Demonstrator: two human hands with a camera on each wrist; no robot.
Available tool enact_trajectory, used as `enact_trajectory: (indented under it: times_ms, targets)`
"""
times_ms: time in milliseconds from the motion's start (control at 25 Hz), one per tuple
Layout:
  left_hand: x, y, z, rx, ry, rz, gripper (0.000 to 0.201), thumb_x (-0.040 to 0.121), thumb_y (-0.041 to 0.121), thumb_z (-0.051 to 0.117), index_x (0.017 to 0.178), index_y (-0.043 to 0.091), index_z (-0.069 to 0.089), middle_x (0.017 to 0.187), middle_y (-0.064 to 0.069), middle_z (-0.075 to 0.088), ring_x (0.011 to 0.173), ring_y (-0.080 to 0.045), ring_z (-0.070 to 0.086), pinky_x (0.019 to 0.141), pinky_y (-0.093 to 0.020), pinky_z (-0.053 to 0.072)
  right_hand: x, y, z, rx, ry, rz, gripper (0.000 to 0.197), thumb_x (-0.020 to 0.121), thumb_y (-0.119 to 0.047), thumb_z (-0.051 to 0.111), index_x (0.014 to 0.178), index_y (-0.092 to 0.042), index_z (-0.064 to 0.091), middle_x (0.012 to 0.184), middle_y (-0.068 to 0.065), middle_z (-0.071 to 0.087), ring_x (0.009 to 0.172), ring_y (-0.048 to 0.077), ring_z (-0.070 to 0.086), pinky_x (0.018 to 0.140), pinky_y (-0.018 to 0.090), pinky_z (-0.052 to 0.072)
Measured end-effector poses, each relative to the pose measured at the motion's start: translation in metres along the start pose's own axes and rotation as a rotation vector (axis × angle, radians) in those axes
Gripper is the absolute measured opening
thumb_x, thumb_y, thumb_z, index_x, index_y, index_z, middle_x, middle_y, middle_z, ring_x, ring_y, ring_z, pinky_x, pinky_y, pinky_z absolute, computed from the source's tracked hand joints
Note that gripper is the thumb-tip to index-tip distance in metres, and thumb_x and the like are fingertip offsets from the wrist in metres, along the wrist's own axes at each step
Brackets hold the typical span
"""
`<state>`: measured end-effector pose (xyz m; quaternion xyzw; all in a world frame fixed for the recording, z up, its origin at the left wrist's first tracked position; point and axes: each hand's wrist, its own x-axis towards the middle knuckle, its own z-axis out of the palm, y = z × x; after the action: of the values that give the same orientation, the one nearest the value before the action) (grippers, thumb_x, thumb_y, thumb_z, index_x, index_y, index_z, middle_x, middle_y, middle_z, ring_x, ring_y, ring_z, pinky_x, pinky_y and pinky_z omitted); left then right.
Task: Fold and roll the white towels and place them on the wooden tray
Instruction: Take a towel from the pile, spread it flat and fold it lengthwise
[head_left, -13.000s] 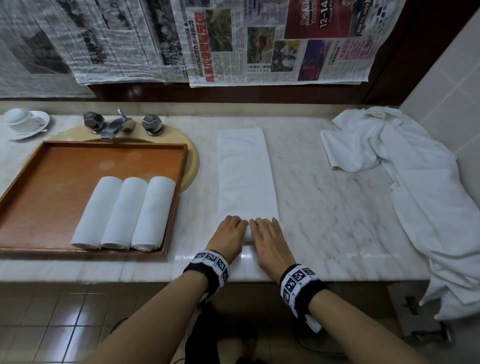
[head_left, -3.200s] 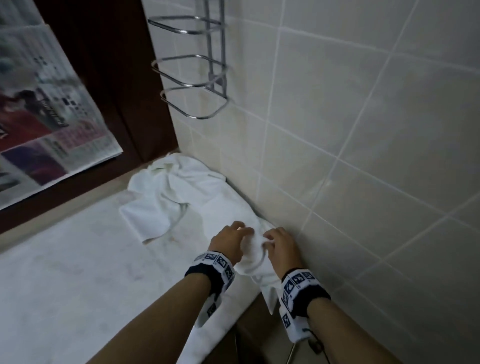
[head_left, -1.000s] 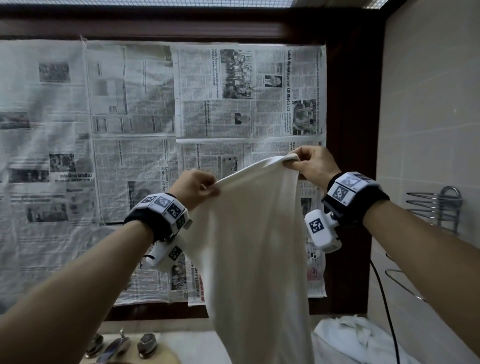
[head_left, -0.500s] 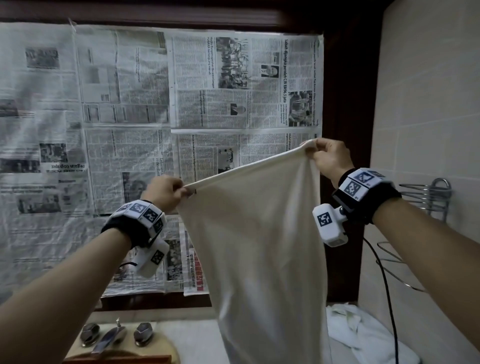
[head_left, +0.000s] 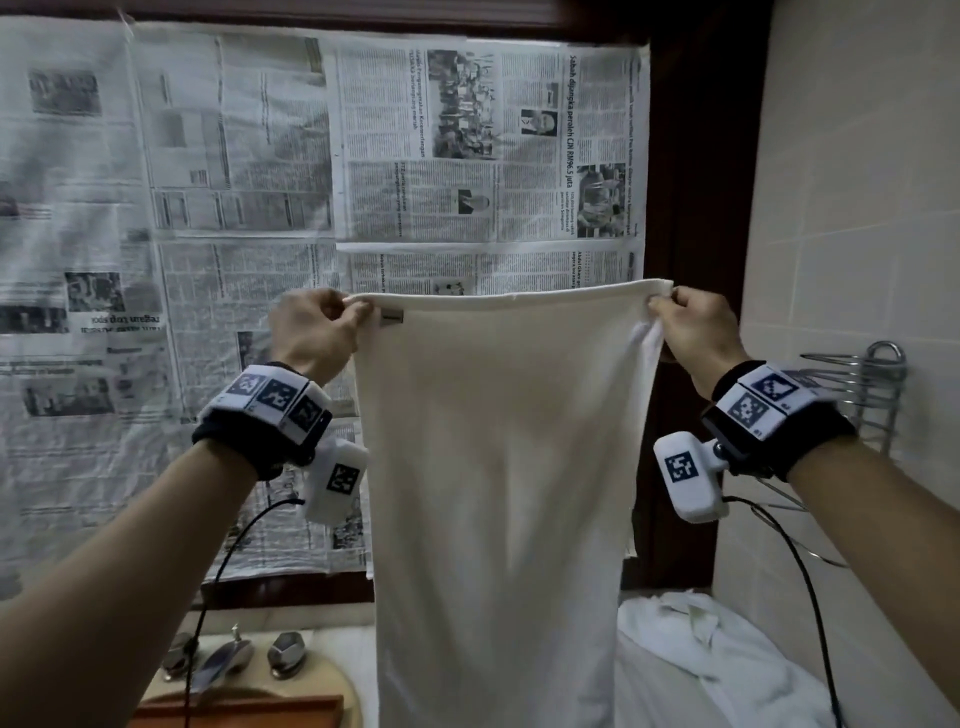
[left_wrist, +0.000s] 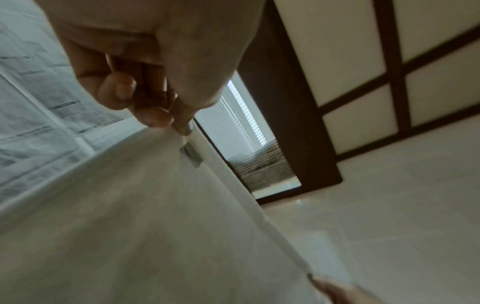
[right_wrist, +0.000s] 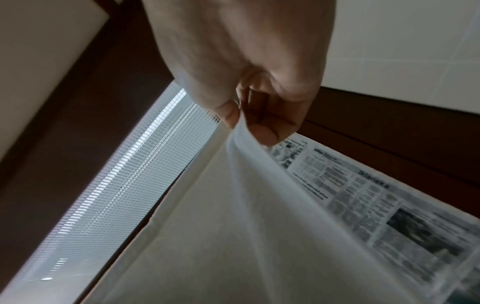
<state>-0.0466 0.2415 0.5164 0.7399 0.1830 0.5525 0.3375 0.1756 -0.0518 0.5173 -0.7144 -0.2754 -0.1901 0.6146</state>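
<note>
Half a second ago the towel (head_left: 498, 467) hung slanted, its right corner higher. Now the left hand (head_left: 311, 332) has risen and both hands have moved apart, so the top edge is level and stretched flat between them.

Both arms reach forward and up, forearms bare, each wrist wrapped in a dark band carrying a white camera pod beneath. The left hand (head_left: 314, 332) and the right hand (head_left: 696, 332) are raised level and well apart, knuckles toward the head, each pinching a top corner of the white towel (head_left: 498, 467) between thumb and curled fingers.
</note>
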Motion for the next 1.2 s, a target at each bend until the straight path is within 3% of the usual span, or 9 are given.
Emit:
enact_trajectory:
  times_ms: [120,280,400,520,640,840,1040,1120,1200]
  targets:
    - [-0.011,0.028,-0.013,-0.155,-0.01,-0.036,0.023,0.083,0.032,0.075,0.067,0.019,0.065,0.053,0.0,0.056,0.042,-0.009,0.047,0.039,-0.019,0.037,-0.021,-0.021,-0.007,0.157,-0.058,-0.039,0.02,0.094,-0.018,0.055,0.095,-0.007,0.071,0.086,0.006,0.071,0.072,0.013,0.068,0.056,0.022,0.052]
    - [-0.02,0.06,-0.027,-0.416,-0.059,-0.027,0.026,0.076,0.025,0.078,0.062,0.017,0.059,0.047,0.002,0.05,0.035,-0.009,0.04,0.034,-0.015,0.022,-0.044,-0.049,-0.009,0.306,-0.086,-0.074,0.018,0.095,-0.018,0.053,0.096,-0.015,0.071,0.086,0.003,0.067,0.066,0.011,0.067,0.054,0.029,0.053]
    - [-0.019,0.071,-0.027,-0.497,-0.058,0.008,0.025,0.076,0.021,0.076,0.056,0.018,0.062,0.046,0.002,0.052,0.035,-0.01,0.04,0.035,-0.017,0.023,-0.044,-0.054,-0.006,0.375,-0.088,-0.052,0.019,0.095,-0.017,0.052,0.091,-0.018,0.07,0.08,-0.002,0.067,0.063,0.007,0.066,0.052,0.026,0.052]
    - [-0.016,0.061,-0.01,-0.445,-0.064,-0.062,0.021,0.079,0.018,0.076,0.065,0.012,0.061,0.048,0.002,0.055,0.034,-0.009,0.045,0.033,-0.018,0.03,-0.034,-0.036,0.005,0.35,-0.111,0.001,0.016,0.094,-0.018,0.055,0.096,-0.012,0.071,0.083,0.002,0.068,0.068,0.011,0.067,0.056,0.028,0.053]
    - [-0.021,0.015,0.019,-0.372,-0.071,-0.193,0.02,0.077,0.017,0.077,0.078,0.008,0.06,0.054,-0.004,0.058,0.036,-0.01,0.053,0.036,-0.019,0.041,-0.026,0.01,0.032,0.267,-0.147,0.084,0.015,0.092,-0.016,0.058,0.094,-0.008,0.07,0.079,0.005,0.067,0.064,0.015,0.065,0.056,0.03,0.055]
    - [-0.065,-0.088,0.086,-0.279,-0.105,-0.413,0.024,0.068,0.011,0.078,0.05,0.013,0.063,0.059,-0.017,0.059,0.043,-0.019,0.061,0.043,-0.023,0.052,-0.034,0.129,0.084,0.021,-0.205,0.192,0.021,0.092,-0.017,0.059,0.086,0.001,0.069,0.074,0.013,0.068,0.062,0.022,0.066,0.054,0.035,0.055]
    - [-0.133,-0.216,0.16,-0.139,-0.201,-0.626,0.017,0.066,0.017,0.072,0.071,0.001,0.073,0.068,-0.024,0.069,0.057,-0.03,0.068,0.063,-0.042,0.061,-0.075,0.263,0.132,-0.181,-0.35,0.282,0.03,0.093,-0.019,0.06,0.092,0.01,0.065,0.079,0.031,0.062,0.06,0.027,0.062,0.053,0.042,0.058]
    - [-0.165,-0.259,0.181,-0.08,-0.215,-0.701,0.01,0.075,0.011,0.071,0.073,0.002,0.073,0.071,-0.024,0.07,0.06,-0.032,0.07,0.065,-0.042,0.061,-0.098,0.309,0.146,-0.231,-0.376,0.339,0.027,0.093,-0.022,0.061,0.089,0.004,0.069,0.078,0.025,0.066,0.064,0.028,0.066,0.058,0.044,0.059]
    - [-0.197,-0.3,0.198,0.012,-0.203,-0.748,0.013,0.079,0.018,0.07,0.078,0.006,0.072,0.075,-0.02,0.072,0.069,-0.035,0.071,0.07,-0.043,0.061,-0.129,0.351,0.161,-0.222,-0.39,0.445,0.025,0.095,-0.021,0.059,0.104,-0.001,0.068,0.084,0.017,0.067,0.072,0.028,0.066,0.071,0.044,0.059]
